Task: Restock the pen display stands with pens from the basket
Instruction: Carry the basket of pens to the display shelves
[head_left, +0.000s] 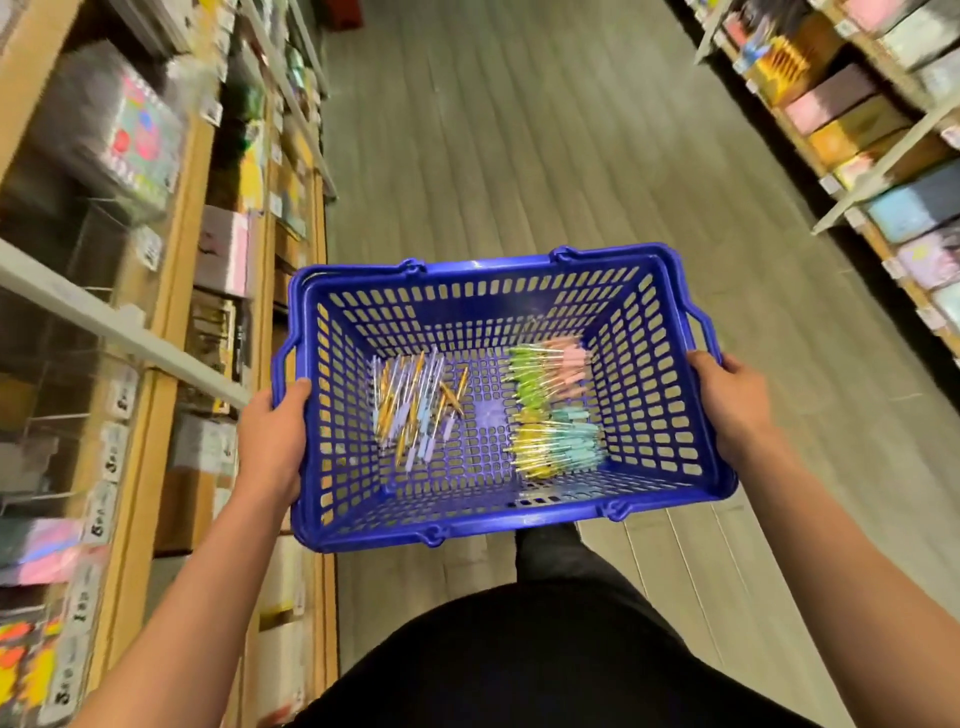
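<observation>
A blue plastic basket with slotted walls is carried in front of me, above the aisle floor. My left hand grips its left rim, thumb over the edge. On the opposite rim, my right hand grips the same way. On the basket's floor lie two lots of pens: gold, white and pale blue pens on the left, and bundled green, pink, yellow and teal pens on the right. No pen display stand is in view.
Wooden shelving with stationery and price tags runs along the left, with a white rail jutting out near my left hand. More shelves of boxed goods line the right. A grey plank floor stretches ahead between them.
</observation>
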